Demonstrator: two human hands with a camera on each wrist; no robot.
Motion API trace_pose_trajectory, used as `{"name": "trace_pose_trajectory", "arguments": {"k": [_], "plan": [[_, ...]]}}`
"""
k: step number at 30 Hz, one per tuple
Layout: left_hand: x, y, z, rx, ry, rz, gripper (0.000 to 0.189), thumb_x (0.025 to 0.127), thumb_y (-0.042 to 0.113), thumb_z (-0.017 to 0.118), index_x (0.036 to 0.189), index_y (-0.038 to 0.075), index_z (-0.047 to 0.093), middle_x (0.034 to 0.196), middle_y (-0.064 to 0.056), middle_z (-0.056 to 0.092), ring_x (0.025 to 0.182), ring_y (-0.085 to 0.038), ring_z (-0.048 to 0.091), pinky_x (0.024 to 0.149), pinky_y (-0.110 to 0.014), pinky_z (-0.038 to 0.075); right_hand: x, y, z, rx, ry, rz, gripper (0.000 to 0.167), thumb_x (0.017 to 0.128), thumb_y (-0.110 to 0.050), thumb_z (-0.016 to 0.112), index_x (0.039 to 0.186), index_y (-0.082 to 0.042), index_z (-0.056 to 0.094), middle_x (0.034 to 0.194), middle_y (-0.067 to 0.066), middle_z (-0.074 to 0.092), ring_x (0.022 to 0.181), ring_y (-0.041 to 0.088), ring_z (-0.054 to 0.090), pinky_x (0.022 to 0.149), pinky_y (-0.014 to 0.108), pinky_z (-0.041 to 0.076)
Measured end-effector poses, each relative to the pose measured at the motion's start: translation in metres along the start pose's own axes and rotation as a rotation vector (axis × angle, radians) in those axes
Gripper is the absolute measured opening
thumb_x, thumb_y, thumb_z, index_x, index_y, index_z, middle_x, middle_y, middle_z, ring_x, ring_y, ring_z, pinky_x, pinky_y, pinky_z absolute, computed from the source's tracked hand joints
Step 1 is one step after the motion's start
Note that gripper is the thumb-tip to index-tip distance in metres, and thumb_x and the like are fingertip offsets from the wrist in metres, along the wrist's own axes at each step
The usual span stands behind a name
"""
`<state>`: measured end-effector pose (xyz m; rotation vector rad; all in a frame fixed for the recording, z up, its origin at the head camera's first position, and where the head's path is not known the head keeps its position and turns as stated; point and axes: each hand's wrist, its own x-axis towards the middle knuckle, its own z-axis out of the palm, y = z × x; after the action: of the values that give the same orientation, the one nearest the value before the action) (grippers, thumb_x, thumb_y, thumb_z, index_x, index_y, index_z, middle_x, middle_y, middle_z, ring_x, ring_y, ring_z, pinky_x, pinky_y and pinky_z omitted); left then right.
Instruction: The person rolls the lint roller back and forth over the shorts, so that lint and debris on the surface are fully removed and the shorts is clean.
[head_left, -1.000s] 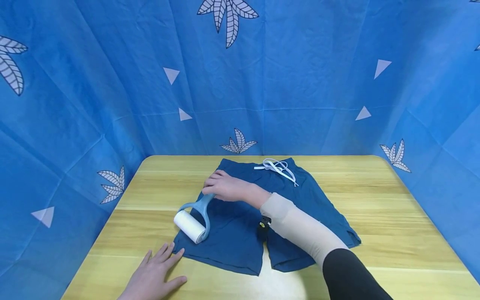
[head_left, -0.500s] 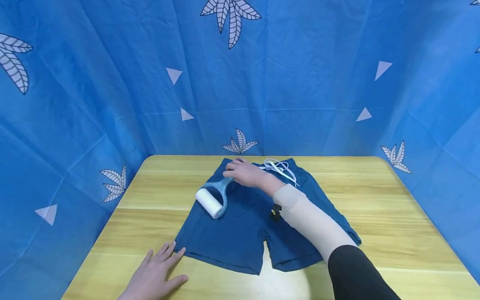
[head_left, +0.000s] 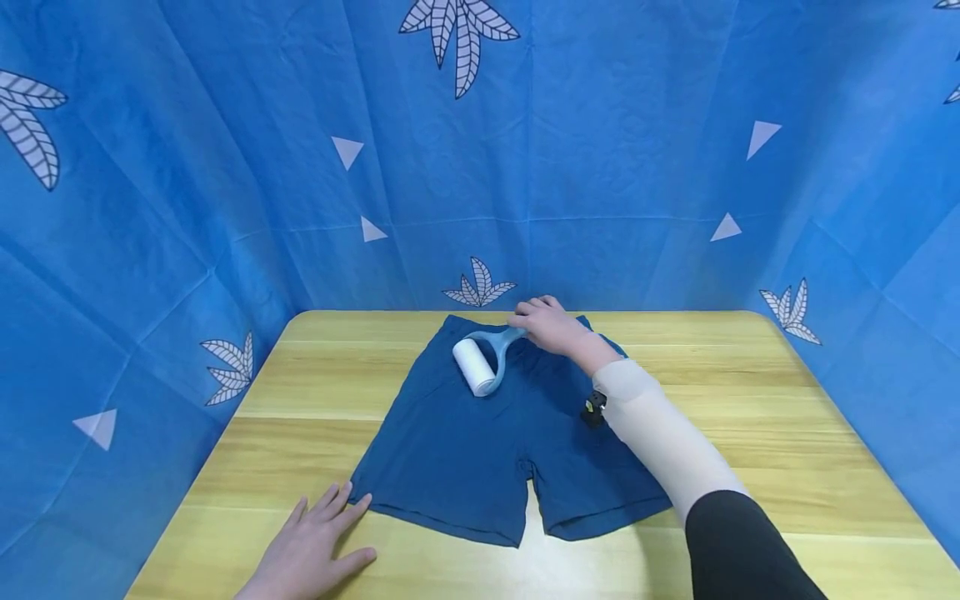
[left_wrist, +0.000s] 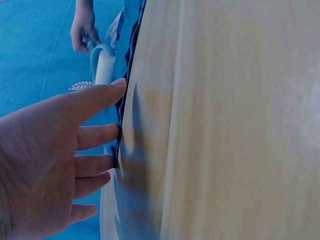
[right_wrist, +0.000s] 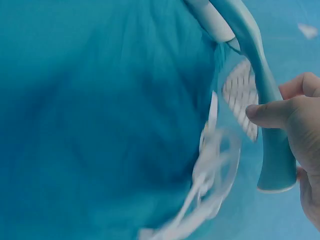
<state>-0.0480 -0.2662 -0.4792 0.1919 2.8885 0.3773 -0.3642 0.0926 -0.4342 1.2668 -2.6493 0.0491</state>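
Dark blue shorts [head_left: 450, 450] lie spread out on the wooden table, waistband toward the back. In the right wrist view, my right hand [right_wrist: 305, 125] grips the light blue handle of a lint roller [right_wrist: 272, 145]. The white roll [head_left: 474, 367] is over the upper left part of the shorts, near the waistband. My left hand [head_left: 311, 546] lies with fingers spread at the lower left hem, its fingertips touching the cloth edge. A white drawstring [right_wrist: 205, 175] shows at the waistband in the right wrist view; in the head view the right hand and forearm hide it.
The light wooden table [head_left: 757, 400] extends to both sides of the shorts. A blue curtain [head_left: 600, 150] with white leaf and triangle prints hangs behind the table and along both sides. A small black camera [head_left: 594, 408] is strapped at the right wrist.
My right hand has carried the lint roller from the lower left leg of the shorts up and right toward the waistband. The left hand stays in place at the hem.
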Motion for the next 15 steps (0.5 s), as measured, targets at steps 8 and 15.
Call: {"name": "trace_pose_trajectory", "arguments": {"k": [8, 15], "plan": [[0.0, 0.001, -0.001, 0.0, -0.005, -0.001, 0.079, 0.08, 0.07, 0.06, 0.142, 0.022, 0.052, 0.151, -0.014, 0.044, 0.144, -0.039, 0.034, 0.113, -0.07, 0.021, -0.028, 0.036, -0.002, 0.028, 0.02, 0.105, 0.024, 0.091, -0.006, 0.066, 0.113, -0.017, 0.063, 0.108, 0.007, 0.063, 0.106, 0.03, 0.058, 0.103, 0.057, 0.041], [0.0, 0.002, -0.001, 0.002, 0.003, -0.007, 0.078, 0.08, 0.069, 0.061, 0.142, 0.022, 0.052, 0.151, -0.014, 0.045, 0.144, -0.039, 0.035, 0.113, -0.07, 0.022, -0.039, 0.046, -0.008, 0.061, 0.041, 0.148, 0.019, 0.089, -0.005, 0.068, 0.104, -0.014, 0.061, 0.103, 0.008, 0.062, 0.1, 0.032, 0.056, 0.1, 0.058, 0.04]]}}
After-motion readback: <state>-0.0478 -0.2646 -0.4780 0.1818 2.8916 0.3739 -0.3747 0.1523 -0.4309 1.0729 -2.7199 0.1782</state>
